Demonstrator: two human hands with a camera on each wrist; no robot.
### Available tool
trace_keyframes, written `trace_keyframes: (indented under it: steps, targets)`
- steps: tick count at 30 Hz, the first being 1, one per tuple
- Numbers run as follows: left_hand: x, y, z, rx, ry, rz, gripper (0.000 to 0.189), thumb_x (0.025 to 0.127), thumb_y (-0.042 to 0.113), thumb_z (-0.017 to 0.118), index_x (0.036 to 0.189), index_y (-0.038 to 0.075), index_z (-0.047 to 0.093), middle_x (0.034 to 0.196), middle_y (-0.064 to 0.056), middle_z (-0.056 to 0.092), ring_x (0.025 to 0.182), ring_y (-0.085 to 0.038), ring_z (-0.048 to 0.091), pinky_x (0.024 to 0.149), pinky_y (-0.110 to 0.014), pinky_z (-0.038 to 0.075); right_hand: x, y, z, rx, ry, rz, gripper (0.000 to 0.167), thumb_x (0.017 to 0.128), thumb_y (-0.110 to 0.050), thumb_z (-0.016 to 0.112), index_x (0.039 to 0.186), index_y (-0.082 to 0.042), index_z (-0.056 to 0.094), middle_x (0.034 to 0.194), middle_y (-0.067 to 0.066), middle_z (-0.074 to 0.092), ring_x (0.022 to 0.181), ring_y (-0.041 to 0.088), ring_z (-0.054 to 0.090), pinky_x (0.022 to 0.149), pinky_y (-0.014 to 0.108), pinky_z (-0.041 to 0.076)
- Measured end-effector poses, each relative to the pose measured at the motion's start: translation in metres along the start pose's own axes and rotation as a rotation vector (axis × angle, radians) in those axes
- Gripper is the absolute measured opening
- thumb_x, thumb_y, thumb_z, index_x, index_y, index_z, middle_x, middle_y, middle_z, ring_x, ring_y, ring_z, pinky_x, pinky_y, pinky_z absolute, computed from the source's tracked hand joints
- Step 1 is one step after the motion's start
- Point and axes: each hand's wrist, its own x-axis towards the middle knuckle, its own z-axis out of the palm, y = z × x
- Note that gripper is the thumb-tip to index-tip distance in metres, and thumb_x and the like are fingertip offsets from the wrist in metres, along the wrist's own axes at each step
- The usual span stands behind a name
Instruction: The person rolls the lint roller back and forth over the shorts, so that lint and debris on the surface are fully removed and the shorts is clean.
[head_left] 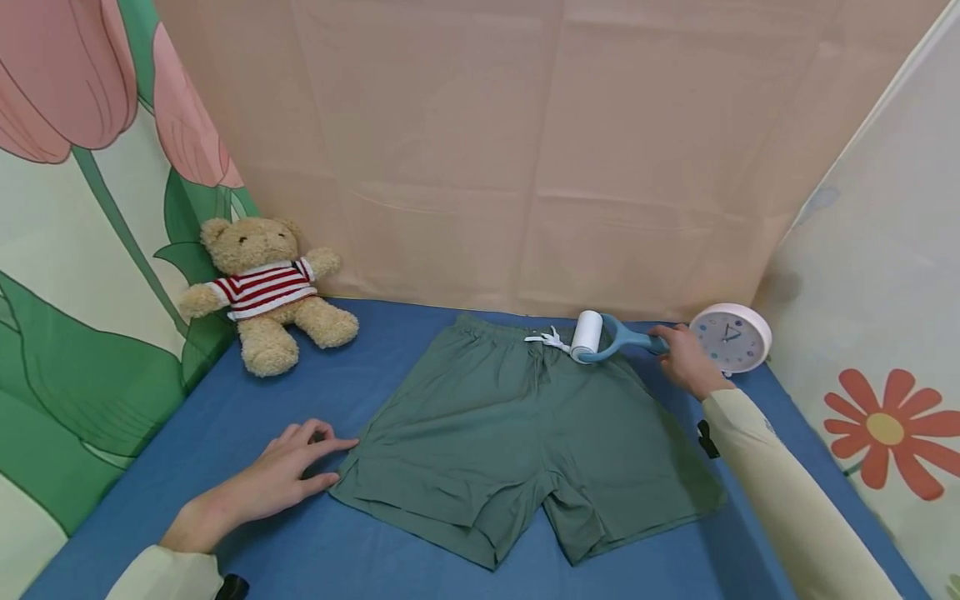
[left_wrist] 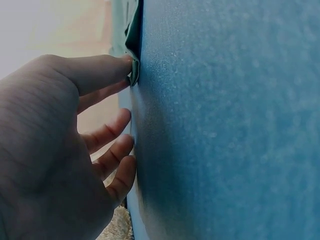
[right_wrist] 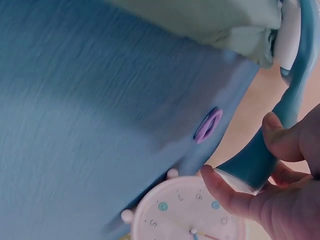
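Green drawstring shorts [head_left: 480,425] lie spread on a blue surface. At their left leg hem, my left hand [head_left: 273,475] touches the fabric edge with thumb and index finger, set apart from each other. The left wrist view shows the thumb [left_wrist: 100,72] against a fold of the green cloth [left_wrist: 133,47], the other fingers loosely bent. My right hand [head_left: 688,360] grips the blue handle of a lint roller [head_left: 622,337]. Its white roll [head_left: 587,333] rests on the waistband beside the white drawstring [head_left: 551,338]. In the right wrist view, fingers wrap the handle [right_wrist: 255,157].
A teddy bear [head_left: 262,283] in a striped shirt sits at the back left. A pink alarm clock [head_left: 731,337] stands at the back right, close by the right hand. A small purple ring-shaped item [right_wrist: 208,125] lies near the clock. Backdrops enclose the surface [head_left: 390,358].
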Motion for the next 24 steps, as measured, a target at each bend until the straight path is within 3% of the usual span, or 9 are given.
trace_keyframes:
  steps: [10,18,24]
  targets:
    - [0.001,0.003,0.000,0.008,0.004,0.010,0.046,0.097,0.032,0.070,0.141,0.021,0.062,0.114,0.007,0.044,0.093,-0.017,0.036,0.074,-0.039,0.029,-0.011,0.019,-0.011,-0.035,0.048,-0.029,0.043,0.078,0.017,0.060,0.121,0.011,0.061,0.103,0.032,0.057,0.095,0.047,0.051,0.082,0.062,0.042]
    - [-0.001,0.005,-0.002,0.005,0.003,0.004,0.046,0.096,0.030,0.071,0.140,0.020,0.063,0.114,0.006,0.044,0.093,-0.017,0.036,0.074,-0.040,0.030,-0.026,0.029,-0.020,-0.041,0.022,0.038,0.041,0.083,0.014,0.057,0.124,0.014,0.058,0.115,0.038,0.055,0.106,0.053,0.050,0.090,0.068,0.039]
    - [-0.002,0.003,0.000,0.006,0.002,-0.005,0.046,0.096,0.031,0.071,0.140,0.021,0.063,0.115,0.006,0.044,0.093,-0.017,0.036,0.074,-0.040,0.030,-0.036,0.024,-0.032,-0.080,0.097,0.021,0.041,0.081,0.013,0.059,0.122,0.015,0.058,0.112,0.040,0.057,0.104,0.058,0.052,0.087,0.068,0.041]
